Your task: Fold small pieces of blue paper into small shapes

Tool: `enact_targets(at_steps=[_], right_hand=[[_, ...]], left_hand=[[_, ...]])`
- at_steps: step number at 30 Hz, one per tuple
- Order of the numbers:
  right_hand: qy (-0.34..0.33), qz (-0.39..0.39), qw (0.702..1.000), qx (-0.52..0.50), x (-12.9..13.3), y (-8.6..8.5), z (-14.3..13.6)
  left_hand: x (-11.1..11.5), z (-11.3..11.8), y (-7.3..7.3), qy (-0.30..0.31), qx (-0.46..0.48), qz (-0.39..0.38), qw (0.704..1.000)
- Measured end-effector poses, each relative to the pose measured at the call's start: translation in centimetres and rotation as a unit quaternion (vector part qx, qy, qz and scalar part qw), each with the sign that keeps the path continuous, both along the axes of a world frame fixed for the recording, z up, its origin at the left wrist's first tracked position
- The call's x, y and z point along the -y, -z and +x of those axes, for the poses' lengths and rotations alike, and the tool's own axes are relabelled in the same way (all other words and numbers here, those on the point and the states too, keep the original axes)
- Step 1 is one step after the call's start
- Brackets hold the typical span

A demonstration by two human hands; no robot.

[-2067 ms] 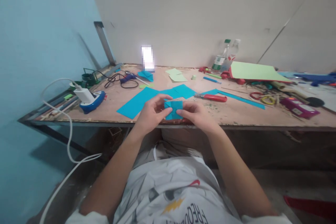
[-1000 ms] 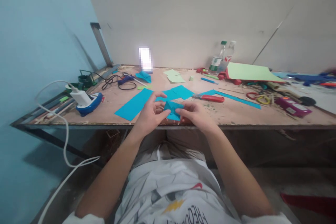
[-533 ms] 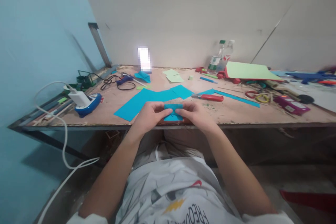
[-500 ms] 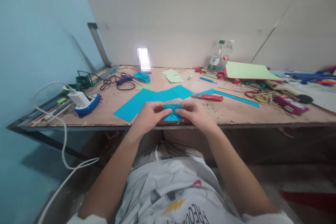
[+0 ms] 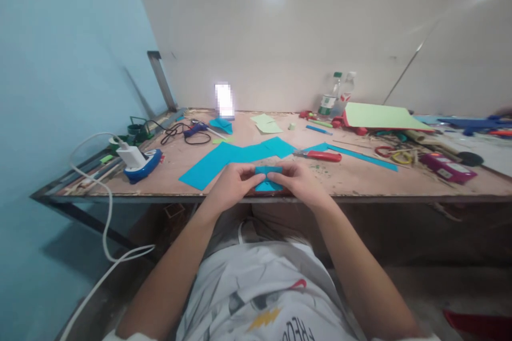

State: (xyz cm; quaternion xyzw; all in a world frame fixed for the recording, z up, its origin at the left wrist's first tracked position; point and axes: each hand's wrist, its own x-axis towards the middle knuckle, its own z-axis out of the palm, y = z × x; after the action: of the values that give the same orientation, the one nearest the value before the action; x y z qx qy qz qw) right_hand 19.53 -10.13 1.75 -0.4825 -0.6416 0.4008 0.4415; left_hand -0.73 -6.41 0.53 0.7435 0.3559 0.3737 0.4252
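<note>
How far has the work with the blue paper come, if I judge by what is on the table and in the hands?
Looks done: a folded blue piece lies near the bright screen. In hand: the small blue paper, creased, between left hand and right hand. Perhaps left: the large blue paper lies flat; whether it is needed, I cannot tell.
</note>
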Motion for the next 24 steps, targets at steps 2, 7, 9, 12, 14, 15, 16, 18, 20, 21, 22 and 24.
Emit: enact_targets(at_steps=[2, 7, 9, 12, 14, 15, 16, 18, 20, 21, 22, 24], right_hand=[[-0.005, -0.005, 1.000, -0.004, -0.12, 0.14, 0.06], [-0.024, -0.020, 0.999, -0.019, -0.41, 0.48, 0.29], [-0.033, -0.027, 0.999, -0.027, -0.48, 0.59, 0.36], [-0.035, -0.032, 0.998, -0.035, -0.48, 0.59, 0.35], [-0.033, -0.033, 0.998, -0.037, -0.40, 0.47, 0.27], [-0.033, -0.033, 0.998, -0.038, -0.35, 0.38, 0.22], [-0.034, -0.034, 0.998, -0.038, -0.31, 0.29, 0.18], [-0.038, -0.036, 0.998, -0.040, -0.26, 0.14, 0.10], [-0.045, -0.039, 0.997, -0.040, -0.27, 0.09, 0.07], [-0.048, -0.041, 0.997, -0.039, -0.29, 0.11, 0.06], [-0.050, -0.041, 0.997, -0.040, -0.31, 0.16, 0.07], [-0.051, -0.040, 0.997, -0.041, -0.34, 0.31, 0.07]], left_hand=[[-0.01, -0.04, 0.07, -0.008, 0.001, 0.003, 1.000], [-0.05, -0.31, 0.25, -0.027, 0.012, 0.011, 1.000], [-0.04, -0.43, 0.28, -0.027, 0.015, 0.011, 0.999], [0.04, -0.47, 0.27, -0.020, 0.017, 0.005, 1.000], [0.09, -0.39, 0.21, -0.013, 0.016, 0.004, 1.000], [0.09, -0.33, 0.19, -0.011, 0.016, 0.005, 1.000], [0.08, -0.26, 0.16, -0.010, 0.015, 0.007, 1.000], [0.03, -0.13, 0.14, -0.013, 0.015, 0.010, 1.000], [-0.02, -0.04, 0.11, -0.017, 0.020, 0.012, 1.000], [-0.01, 0.00, 0.09, -0.017, 0.024, 0.013, 0.999], [0.01, 0.03, 0.04, -0.016, 0.029, 0.014, 0.999], [0.13, 0.08, -0.11, -0.013, 0.037, 0.010, 0.999]])
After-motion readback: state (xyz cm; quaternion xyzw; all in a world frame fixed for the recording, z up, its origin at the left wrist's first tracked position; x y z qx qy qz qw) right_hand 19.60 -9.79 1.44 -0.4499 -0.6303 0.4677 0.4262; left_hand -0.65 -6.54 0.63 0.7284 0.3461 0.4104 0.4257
